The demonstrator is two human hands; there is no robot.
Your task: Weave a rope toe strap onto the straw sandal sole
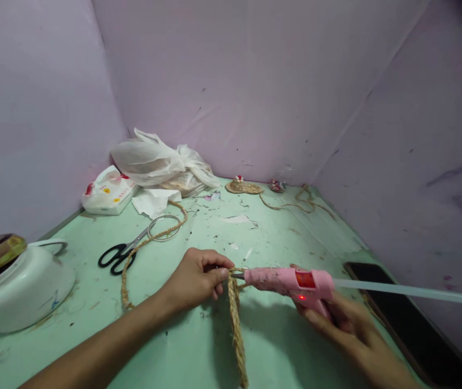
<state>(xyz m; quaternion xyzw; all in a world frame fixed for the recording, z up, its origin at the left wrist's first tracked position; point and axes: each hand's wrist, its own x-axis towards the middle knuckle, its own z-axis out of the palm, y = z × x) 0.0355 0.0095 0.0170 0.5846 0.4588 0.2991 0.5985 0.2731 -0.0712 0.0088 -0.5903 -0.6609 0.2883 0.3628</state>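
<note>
In the middle of the table, my left hand (200, 276) pinches the upper end of a braided straw rope (235, 329), whose strands hang down toward me. My right hand (342, 319) is wrapped around the handle of a pink hot glue gun (283, 280). Its nozzle points left and meets the rope beside my left fingertips; whether glue is coming out I cannot tell. A red light glows on the gun's side. A long translucent glue stick (409, 292) sticks out of its back. Part of the rope's top is hidden behind the nozzle and fingers.
Black-handled scissors (118, 256) lie left, near a wire ring (163, 227) and another rope length (124, 275). A white pot (24, 292) stands far left, a dark phone (401, 319) right. Behind are a tissue pack (111, 192), plastic bag (153, 159) and woven straw piece (242, 187).
</note>
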